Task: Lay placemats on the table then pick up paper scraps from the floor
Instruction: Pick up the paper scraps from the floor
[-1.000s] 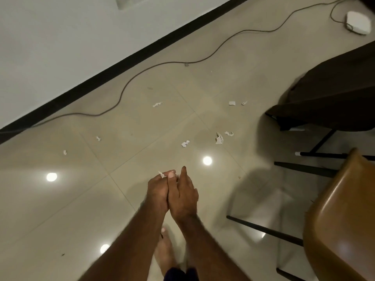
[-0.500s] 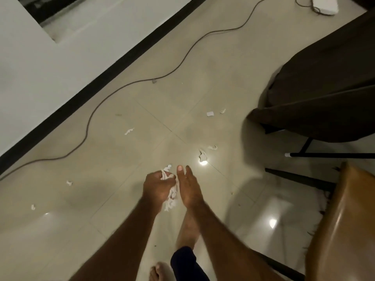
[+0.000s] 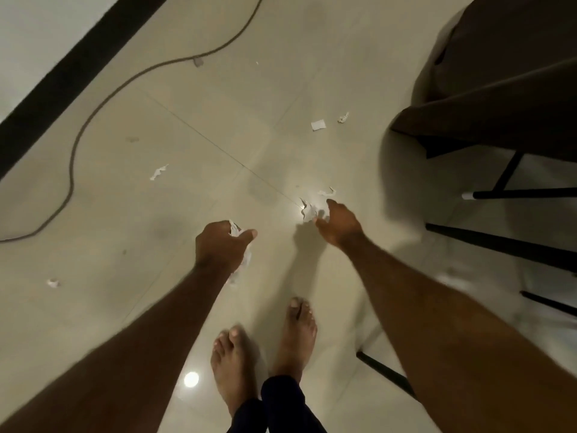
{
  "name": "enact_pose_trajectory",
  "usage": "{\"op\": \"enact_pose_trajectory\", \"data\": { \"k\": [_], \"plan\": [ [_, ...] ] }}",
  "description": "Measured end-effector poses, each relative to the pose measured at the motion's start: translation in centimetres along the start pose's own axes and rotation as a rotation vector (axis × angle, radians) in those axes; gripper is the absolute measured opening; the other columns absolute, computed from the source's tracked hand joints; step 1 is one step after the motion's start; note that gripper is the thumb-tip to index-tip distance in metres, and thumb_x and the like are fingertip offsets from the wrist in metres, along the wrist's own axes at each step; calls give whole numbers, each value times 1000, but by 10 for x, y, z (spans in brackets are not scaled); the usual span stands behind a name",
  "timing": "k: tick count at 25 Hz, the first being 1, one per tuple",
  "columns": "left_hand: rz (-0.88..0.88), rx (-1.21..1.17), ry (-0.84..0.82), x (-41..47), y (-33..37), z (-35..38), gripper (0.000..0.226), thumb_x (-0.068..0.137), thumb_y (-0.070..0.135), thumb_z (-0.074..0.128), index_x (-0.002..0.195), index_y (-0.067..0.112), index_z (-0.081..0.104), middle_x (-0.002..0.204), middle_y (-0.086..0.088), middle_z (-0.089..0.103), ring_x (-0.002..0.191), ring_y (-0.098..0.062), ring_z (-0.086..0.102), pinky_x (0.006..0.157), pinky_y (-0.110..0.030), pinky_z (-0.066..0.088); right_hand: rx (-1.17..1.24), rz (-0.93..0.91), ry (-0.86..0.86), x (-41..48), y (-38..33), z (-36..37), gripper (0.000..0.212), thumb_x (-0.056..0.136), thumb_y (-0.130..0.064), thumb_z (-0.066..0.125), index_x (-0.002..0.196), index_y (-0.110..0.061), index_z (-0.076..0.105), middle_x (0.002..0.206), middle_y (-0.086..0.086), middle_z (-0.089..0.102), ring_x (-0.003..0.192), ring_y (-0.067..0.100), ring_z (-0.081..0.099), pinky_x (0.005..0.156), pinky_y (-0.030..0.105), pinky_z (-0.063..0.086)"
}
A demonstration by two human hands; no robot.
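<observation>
My left hand (image 3: 223, 246) is closed around a bunch of white paper scraps (image 3: 246, 264) that stick out above and below the fist. My right hand (image 3: 338, 225) reaches down to the floor, fingers spread, touching a torn white scrap (image 3: 308, 210). A thin curled scrap (image 3: 326, 192) lies just beyond it. More scraps lie on the beige tiles: a square piece (image 3: 318, 125), a crumpled bit (image 3: 343, 117), a strip (image 3: 158, 172) to the left and a small one (image 3: 53, 282) at the far left.
A dark cable (image 3: 93, 120) snakes over the floor by the black skirting (image 3: 78, 67). A table under a dark cloth (image 3: 499, 89) stands at the right, with black chair legs (image 3: 499, 245) beneath. My bare feet (image 3: 265, 354) are below the hands.
My hands were together over the held scraps; the right hand has moved away to the right and down onto a scrap on the floor. The view has moved forward toward the table.
</observation>
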State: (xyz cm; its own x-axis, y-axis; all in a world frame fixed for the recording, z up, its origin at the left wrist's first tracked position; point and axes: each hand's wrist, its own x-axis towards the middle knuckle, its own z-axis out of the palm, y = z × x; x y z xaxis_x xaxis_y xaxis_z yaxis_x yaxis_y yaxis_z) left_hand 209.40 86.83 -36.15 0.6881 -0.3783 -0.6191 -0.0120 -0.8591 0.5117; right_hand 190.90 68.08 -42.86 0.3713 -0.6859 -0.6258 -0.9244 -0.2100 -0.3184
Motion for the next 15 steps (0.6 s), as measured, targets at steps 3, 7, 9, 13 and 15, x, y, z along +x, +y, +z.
{"op": "enact_pose_trajectory", "data": {
  "k": [3, 7, 9, 13, 15],
  "plan": [
    [26, 102, 2, 18, -20, 22, 38, 82, 47, 77, 65, 17, 61, 75, -1, 72, 82, -28, 70, 81, -34, 54, 29, 4, 12, 46, 6, 10, 61, 89, -36, 66, 141, -10, 45, 140, 15, 53, 131, 33, 50, 108, 37, 40],
    [-1, 82, 14, 30, -41, 30, 44, 82, 47, 76, 66, 9, 63, 67, -4, 71, 72, -25, 70, 72, -38, 58, 48, 15, 42, 83, 7, 22, 68, 84, -44, 72, 136, -9, 45, 136, 13, 52, 125, 33, 52, 104, 37, 42],
    [-30, 93, 51, 39, -48, 26, 40, 80, 47, 77, 67, 11, 65, 62, 0, 70, 67, -16, 69, 61, -30, 56, 10, -50, 92, 85, 9, 32, 64, 81, -45, 75, 129, -10, 50, 128, 12, 57, 118, 33, 55, 98, 38, 44],
    [-33, 124, 100, 53, -57, 18, 36, 82, 43, 78, 70, 11, 67, 71, -3, 71, 76, -28, 68, 77, -36, 53, -71, -159, 166, 69, 1, 63, 38, 89, -16, 63, 127, -17, 57, 116, 11, 65, 108, 33, 59, 84, 35, 47],
    [-43, 121, 111, 55, -61, 15, 37, 82, 43, 78, 70, 10, 67, 70, -3, 70, 75, -29, 68, 77, -36, 52, -128, -201, 165, 62, -5, 79, 36, 90, -7, 56, 124, -18, 61, 110, 11, 67, 102, 34, 61, 77, 33, 46]
  ]
}}
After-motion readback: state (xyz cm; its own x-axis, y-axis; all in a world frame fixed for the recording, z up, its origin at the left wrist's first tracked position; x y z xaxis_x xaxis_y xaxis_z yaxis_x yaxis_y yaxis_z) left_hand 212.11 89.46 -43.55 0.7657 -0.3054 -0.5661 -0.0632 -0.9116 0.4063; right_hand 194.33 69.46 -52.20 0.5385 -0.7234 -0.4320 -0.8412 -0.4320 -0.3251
